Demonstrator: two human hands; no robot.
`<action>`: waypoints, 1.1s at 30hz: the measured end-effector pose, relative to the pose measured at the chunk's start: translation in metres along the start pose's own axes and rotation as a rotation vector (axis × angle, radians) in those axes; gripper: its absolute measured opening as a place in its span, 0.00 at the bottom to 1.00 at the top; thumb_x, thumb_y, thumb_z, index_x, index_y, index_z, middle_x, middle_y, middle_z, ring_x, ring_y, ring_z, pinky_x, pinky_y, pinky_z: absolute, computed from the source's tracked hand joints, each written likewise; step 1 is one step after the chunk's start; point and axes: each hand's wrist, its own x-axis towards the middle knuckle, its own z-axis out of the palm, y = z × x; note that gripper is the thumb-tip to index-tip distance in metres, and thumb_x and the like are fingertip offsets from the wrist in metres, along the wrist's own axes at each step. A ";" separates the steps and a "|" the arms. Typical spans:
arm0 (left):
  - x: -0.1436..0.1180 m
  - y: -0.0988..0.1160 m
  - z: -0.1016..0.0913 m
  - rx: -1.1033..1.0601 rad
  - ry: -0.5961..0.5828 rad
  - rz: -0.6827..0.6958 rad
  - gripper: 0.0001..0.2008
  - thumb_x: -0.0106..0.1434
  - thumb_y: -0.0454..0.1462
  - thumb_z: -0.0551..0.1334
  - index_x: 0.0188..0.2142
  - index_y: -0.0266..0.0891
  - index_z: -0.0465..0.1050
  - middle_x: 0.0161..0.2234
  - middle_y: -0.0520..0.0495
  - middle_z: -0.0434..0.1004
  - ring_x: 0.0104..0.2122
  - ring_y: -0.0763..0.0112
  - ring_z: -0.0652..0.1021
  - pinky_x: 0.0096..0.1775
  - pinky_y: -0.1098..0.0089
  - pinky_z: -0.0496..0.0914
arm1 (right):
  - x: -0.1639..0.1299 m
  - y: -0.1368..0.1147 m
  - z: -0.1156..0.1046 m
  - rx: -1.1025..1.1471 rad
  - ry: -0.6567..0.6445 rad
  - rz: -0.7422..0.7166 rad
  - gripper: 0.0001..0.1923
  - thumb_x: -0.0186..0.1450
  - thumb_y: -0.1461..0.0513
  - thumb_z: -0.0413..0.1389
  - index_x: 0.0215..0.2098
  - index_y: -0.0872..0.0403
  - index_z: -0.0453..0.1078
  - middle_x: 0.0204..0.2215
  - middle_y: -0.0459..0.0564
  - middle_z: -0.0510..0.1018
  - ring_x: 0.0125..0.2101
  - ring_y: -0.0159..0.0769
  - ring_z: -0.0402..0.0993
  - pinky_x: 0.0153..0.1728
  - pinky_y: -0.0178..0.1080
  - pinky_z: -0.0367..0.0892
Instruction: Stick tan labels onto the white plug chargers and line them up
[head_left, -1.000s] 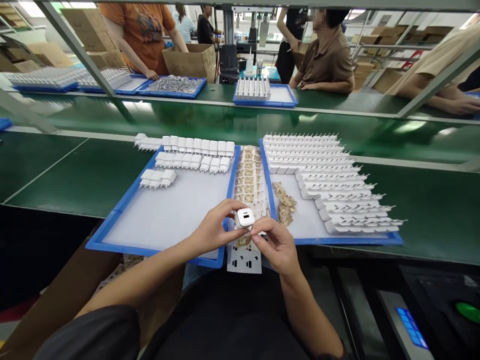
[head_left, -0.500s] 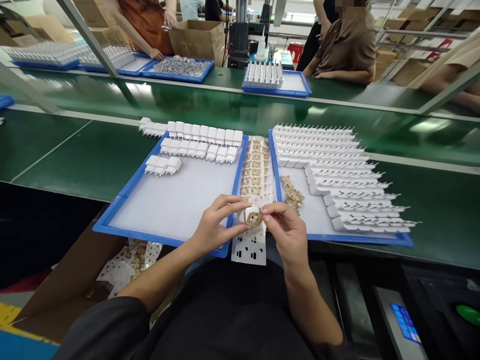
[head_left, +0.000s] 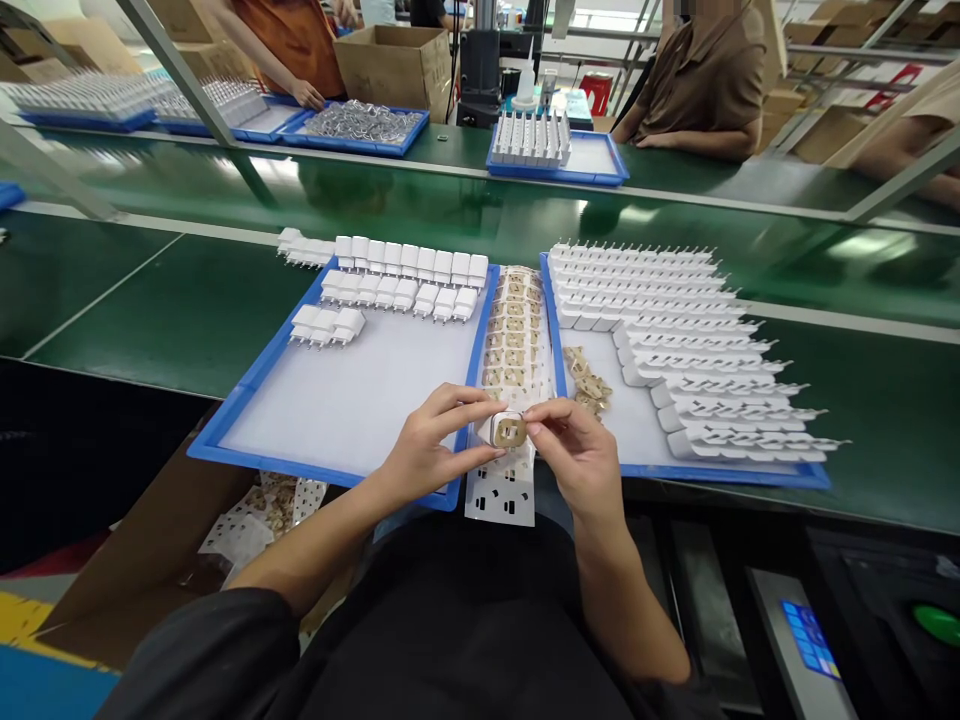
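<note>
- Charger body (head_left: 504,430) sits pinched between both hands, just above the near edge of the trays, with its flat face turned up at the camera.
- Left hand (head_left: 427,450) is closed on it, thumb under and fingers curled over the top, so that's the hand doing the holding.
- Right hand (head_left: 574,455) has thumb and forefinger pressed on a tan sticker (head_left: 511,432) on that face. Looks like the sticker is being seated, so I'd rub from the middle outward and keep the edges square to the body.
- Keep the left grip steady and don't let fingertips smear over the sticky side.
- Sticker sheet (head_left: 514,335) lies straight ahead of the hands, in the gap between the two trays. Its peeled end (head_left: 501,492) hangs right under them.
- Finished white plugs (head_left: 397,285) are lined up ahead and left of the left hand on the blue tray (head_left: 247,395).
- Rows of pronged shells (head_left: 675,330) fill the right tray (head_left: 720,472), ahead and right of the right hand, with loose tan bits (head_left: 589,380) just beyond it.
</note>
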 end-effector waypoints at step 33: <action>-0.007 -0.005 0.028 0.208 0.223 0.206 0.11 0.67 0.34 0.62 0.49 0.43 0.73 0.45 0.45 0.73 0.45 0.68 0.78 0.46 0.72 0.76 | -0.002 0.016 0.034 0.342 0.104 0.077 0.07 0.59 0.57 0.65 0.35 0.48 0.77 0.43 0.49 0.73 0.50 0.40 0.70 0.49 0.39 0.67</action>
